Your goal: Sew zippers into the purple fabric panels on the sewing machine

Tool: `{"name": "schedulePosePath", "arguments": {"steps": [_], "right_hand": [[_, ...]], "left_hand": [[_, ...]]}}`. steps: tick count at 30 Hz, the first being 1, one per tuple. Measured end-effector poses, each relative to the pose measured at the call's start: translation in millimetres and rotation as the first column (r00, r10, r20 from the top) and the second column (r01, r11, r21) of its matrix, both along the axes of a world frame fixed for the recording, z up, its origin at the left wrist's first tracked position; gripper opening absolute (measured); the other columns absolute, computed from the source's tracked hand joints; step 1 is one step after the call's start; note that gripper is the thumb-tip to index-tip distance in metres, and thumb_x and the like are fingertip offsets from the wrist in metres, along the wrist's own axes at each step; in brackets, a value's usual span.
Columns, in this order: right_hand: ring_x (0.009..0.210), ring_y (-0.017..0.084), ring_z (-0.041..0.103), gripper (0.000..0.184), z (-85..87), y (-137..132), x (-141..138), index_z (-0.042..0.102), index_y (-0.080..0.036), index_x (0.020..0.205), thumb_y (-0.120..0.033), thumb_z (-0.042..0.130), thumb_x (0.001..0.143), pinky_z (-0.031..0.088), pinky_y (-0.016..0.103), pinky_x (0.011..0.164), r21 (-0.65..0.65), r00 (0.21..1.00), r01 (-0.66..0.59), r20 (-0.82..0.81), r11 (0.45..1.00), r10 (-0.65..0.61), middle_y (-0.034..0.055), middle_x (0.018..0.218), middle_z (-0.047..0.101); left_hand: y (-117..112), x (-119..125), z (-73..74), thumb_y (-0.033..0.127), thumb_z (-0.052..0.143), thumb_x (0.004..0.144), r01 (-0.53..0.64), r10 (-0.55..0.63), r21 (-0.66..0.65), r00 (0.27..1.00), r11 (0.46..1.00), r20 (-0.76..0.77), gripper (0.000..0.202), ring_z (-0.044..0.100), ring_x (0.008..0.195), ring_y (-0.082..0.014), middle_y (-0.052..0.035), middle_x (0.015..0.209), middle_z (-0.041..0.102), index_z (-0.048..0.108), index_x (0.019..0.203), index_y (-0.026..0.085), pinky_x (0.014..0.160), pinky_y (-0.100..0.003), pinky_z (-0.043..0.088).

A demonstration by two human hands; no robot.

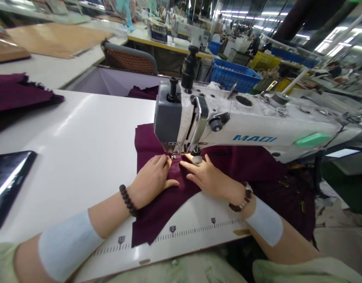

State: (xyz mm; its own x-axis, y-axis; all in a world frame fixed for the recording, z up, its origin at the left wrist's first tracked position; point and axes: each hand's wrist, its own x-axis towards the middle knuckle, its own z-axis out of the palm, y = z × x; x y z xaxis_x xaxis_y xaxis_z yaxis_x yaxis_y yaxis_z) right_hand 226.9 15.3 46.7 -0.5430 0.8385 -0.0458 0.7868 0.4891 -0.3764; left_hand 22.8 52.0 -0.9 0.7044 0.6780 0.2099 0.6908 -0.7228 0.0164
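Observation:
A dark maroon fabric piece (160, 208) lies on the white sewing table (80, 149) under the head of a white sewing machine (228, 122). My left hand (153, 179) rests on the fabric left of the presser foot (176, 155), fingers curled and pressing the cloth down. My right hand (208, 177) lies flat on the fabric to the right of the needle, fingers stretched toward the foot. Both wrists wear bead bracelets and pale arm sleeves. A zipper line runs through the cloth under the machine arm.
A stack of maroon cloth (18, 92) lies at the far left, and a black tablet (6, 184) sits at the left edge. A ruler scale (171, 232) is printed along the table's front edge. A chair (129, 59) and a blue crate (232, 74) stand behind.

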Motion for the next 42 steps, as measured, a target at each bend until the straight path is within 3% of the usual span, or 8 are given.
{"name": "schedulePosePath", "arguments": {"steps": [3, 5, 8, 16, 23, 30, 34, 42], "right_hand": [[0.107, 0.014, 0.058, 0.029, 71.0, -21.8, 19.5, 0.061, -0.029, 0.114, -0.029, 0.041, 0.094, 0.047, 0.028, 0.093, -0.123, 0.946, -0.240, -0.253, 0.963, 0.203, 0.0001, 0.114, 0.063], [0.089, 0.010, 0.064, 0.028, 116.2, -27.0, 32.9, 0.061, -0.042, 0.109, -0.030, 0.042, 0.093, 0.052, 0.023, 0.077, 0.161, 0.903, -0.044, -0.416, 0.986, 0.108, -0.0074, 0.099, 0.067], [0.095, 0.010, 0.059, 0.037, 159.8, -4.6, 50.1, 0.051, -0.046, 0.121, -0.026, 0.042, 0.091, 0.050, 0.024, 0.076, 0.627, 0.913, 0.366, -0.384, 0.688, -0.136, -0.0105, 0.128, 0.049], [0.093, 0.011, 0.059, 0.048, 187.3, 70.9, 60.8, 0.066, -0.011, 0.095, -0.044, 0.033, 0.084, 0.042, 0.029, 0.088, 0.639, 0.900, -0.046, 0.360, 0.768, -0.245, 0.0015, 0.090, 0.066], [0.111, 0.019, 0.048, 0.030, 192.7, 74.4, 46.2, 0.064, -0.007, 0.095, -0.031, 0.046, 0.091, 0.037, 0.036, 0.097, 0.745, 0.854, 0.073, 0.296, 0.663, -0.427, 0.0121, 0.108, 0.058], [0.080, 0.010, 0.058, 0.030, 128.5, -14.4, 15.5, 0.064, -0.010, 0.093, -0.028, 0.040, 0.094, 0.045, 0.023, 0.070, 0.723, 0.904, 0.420, -0.386, 0.549, -0.182, 0.0064, 0.087, 0.062], [0.081, 0.015, 0.060, 0.023, 43.4, -40.7, -17.2, 0.064, -0.012, 0.087, -0.024, 0.045, 0.091, 0.048, 0.029, 0.077, 0.494, 0.990, 0.033, -0.137, 0.869, 0.041, 0.0065, 0.086, 0.066], [0.129, 0.026, 0.035, 0.047, -47.4, 0.3, -29.8, 0.044, -0.011, 0.131, -0.034, 0.047, 0.091, 0.028, 0.047, 0.104, 0.275, 0.961, 0.210, 0.120, 0.938, -0.251, 0.0147, 0.134, 0.046]], "left_hand": [[0.9, -1.0, -1.6, 0.059, 0.060, 0.073, -0.002, 0.002, 0.022, 1.000, 1.000, -0.018, 0.062, 0.054, 0.093, -0.0273, -0.0149, 0.100, 0.057, 0.058, 0.103, 0.005, 0.085, -0.037, 0.046], [1.4, -1.6, -3.4, 0.059, 0.060, 0.072, 0.000, 0.000, 0.028, 1.000, 1.000, -0.011, 0.064, 0.054, 0.093, -0.0279, -0.0158, 0.100, 0.057, 0.059, 0.104, 0.004, 0.085, -0.038, 0.046], [2.1, -2.4, -6.3, 0.057, 0.061, 0.072, 0.009, -0.010, 0.048, 1.000, 0.999, 0.011, 0.061, 0.054, 0.093, -0.0289, -0.0166, 0.099, 0.058, 0.060, 0.101, 0.003, 0.085, -0.039, 0.046], [4.3, -4.4, -7.9, 0.058, 0.055, 0.076, 0.034, -0.037, 0.056, 0.998, 0.998, 0.053, 0.059, 0.054, 0.090, -0.0284, -0.0167, 0.098, 0.058, 0.061, 0.099, 0.004, 0.083, -0.040, 0.047], [4.9, -3.8, -3.1, 0.056, 0.062, 0.073, 0.028, -0.028, 0.013, 0.999, 1.000, 0.021, 0.062, 0.054, 0.093, -0.0282, -0.0159, 0.100, 0.058, 0.059, 0.104, 0.003, 0.087, -0.039, 0.046], [4.3, -3.8, 0.2, 0.053, 0.063, 0.074, 0.036, -0.035, -0.026, 0.999, 0.999, 0.036, 0.058, 0.054, 0.096, -0.0281, -0.0160, 0.102, 0.057, 0.058, 0.104, 0.004, 0.088, -0.039, 0.045], [4.9, -4.8, -0.9, 0.052, 0.065, 0.074, 0.041, -0.038, -0.059, 0.998, 0.997, 0.047, 0.059, 0.053, 0.098, -0.0287, -0.0166, 0.103, 0.056, 0.056, 0.106, 0.003, 0.089, -0.039, 0.045], [7.0, -4.6, -1.3, 0.053, 0.065, 0.073, 0.030, -0.027, -0.078, 0.999, 0.997, 0.035, 0.060, 0.054, 0.100, -0.0283, -0.0158, 0.105, 0.055, 0.055, 0.108, 0.004, 0.091, -0.038, 0.045]]}}
